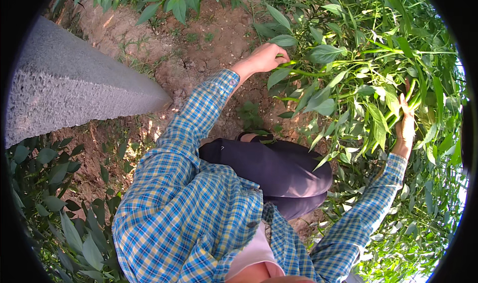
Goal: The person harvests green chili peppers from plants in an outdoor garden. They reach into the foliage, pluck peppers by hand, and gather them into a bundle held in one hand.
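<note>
My left hand (266, 57) reaches to the near side of a leafy pepper plant (325, 54). Its fingers are curled on a slim green chili pepper (290, 63), partly hidden by the fingertips. Deeper in the foliage on the right, my right hand (405, 128) is closed around several long green chili peppers (413, 103). Leaves cover part of that bunch and some of the fingers. Another green pepper (286, 98) hangs low among the leaves, below my left hand.
A rough grey concrete post (86, 81) slants in from the left. Dark leafy plants (56, 182) grow at lower left, and more foliage (179, 6) overhangs the top. Bare reddish soil (209, 40) lies between the plants. My bent knees (269, 167) are close to the pepper plants.
</note>
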### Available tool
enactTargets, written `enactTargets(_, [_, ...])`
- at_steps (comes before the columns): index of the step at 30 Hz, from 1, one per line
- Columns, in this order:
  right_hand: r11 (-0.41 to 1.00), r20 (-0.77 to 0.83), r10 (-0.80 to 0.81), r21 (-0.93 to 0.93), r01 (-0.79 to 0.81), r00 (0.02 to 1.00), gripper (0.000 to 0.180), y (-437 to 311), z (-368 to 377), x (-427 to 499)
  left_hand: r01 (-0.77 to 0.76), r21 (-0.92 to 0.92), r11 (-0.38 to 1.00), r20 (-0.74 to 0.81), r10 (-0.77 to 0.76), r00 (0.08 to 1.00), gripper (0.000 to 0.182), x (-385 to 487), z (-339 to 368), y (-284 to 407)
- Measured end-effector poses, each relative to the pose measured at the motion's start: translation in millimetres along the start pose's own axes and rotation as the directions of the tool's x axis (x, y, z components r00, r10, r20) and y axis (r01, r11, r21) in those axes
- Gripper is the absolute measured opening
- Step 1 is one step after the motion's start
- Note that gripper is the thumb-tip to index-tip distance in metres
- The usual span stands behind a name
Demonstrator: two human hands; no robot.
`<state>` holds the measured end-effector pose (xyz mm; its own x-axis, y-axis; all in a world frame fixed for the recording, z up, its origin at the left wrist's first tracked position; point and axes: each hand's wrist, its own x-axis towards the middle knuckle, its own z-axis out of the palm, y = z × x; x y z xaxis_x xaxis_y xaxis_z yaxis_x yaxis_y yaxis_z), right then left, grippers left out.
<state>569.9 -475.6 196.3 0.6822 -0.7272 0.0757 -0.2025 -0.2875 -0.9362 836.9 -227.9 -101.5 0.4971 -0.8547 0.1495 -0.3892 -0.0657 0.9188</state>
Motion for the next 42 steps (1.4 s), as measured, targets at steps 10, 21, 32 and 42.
enactTargets(10, [1.000,0.113,-0.019,-0.015,0.021,0.993,0.064,3,1,7,0.244,0.209,0.947,-0.014,-0.246,0.969,0.039,45,55,-26])
enactTargets(21, [0.995,0.143,-0.053,-0.073,0.064,0.988,0.065,-12,16,-7,-0.421,0.169,0.891,-0.211,0.450,0.868,0.021,86,12,15])
enactTargets(32, [0.999,0.165,-0.035,0.033,0.030,0.986,0.058,-5,10,-5,-0.618,0.192,0.763,-0.176,0.646,0.743,0.031,82,10,36])
enactTargets(42, [0.996,0.155,-0.039,0.081,0.027,0.987,0.052,11,16,-2,-0.490,0.012,0.872,-0.037,0.490,0.871,0.027,120,29,-39])
